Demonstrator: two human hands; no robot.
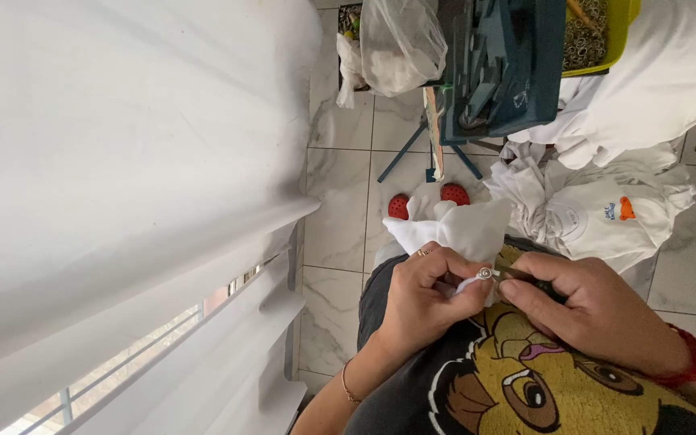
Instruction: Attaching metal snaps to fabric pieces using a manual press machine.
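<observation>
My left hand pinches a fold of white cloth just above my lap. A small round metal ring sits on the cloth at my fingertips. My right hand, with a red cord bracelet at the wrist, is closed around a dark slim object that is mostly hidden, and its fingertips touch the cloth beside the ring. Both hands rest over my dark shirt with a yellow cartoon face.
A white curtain fills the left. Two red shoes stand on the marble tile floor. Beyond are a plastic bag, a teal case on a folding stand, a yellow tray of metal rings and piled white garments.
</observation>
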